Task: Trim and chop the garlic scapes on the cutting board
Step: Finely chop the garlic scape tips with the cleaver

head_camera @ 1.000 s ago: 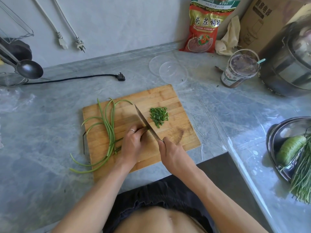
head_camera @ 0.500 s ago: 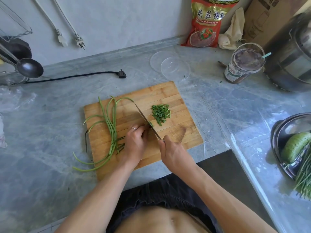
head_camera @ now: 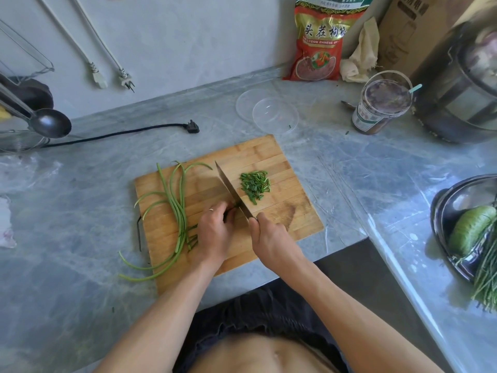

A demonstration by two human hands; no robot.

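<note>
Right hand (head_camera: 271,239): fingers clenching the knife (head_camera: 233,193) handle, blade pointing toward 11 o'clock.
Left hand (head_camera: 215,231): fingers curling down, pinning stalk ends beside the blade.
Garlic scapes (head_camera: 178,211): lying at 9 o'clock on the cutting board (head_camera: 285,208).
Chopped pieces (head_camera: 255,185): sitting at 1 o'clock of the blade.

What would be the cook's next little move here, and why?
Probably another slice. The right hand holds the knife beside the left hand, which pins short stems against the blade. Chopped pieces lie beyond it; long garlic scapes wait uncut.
</note>
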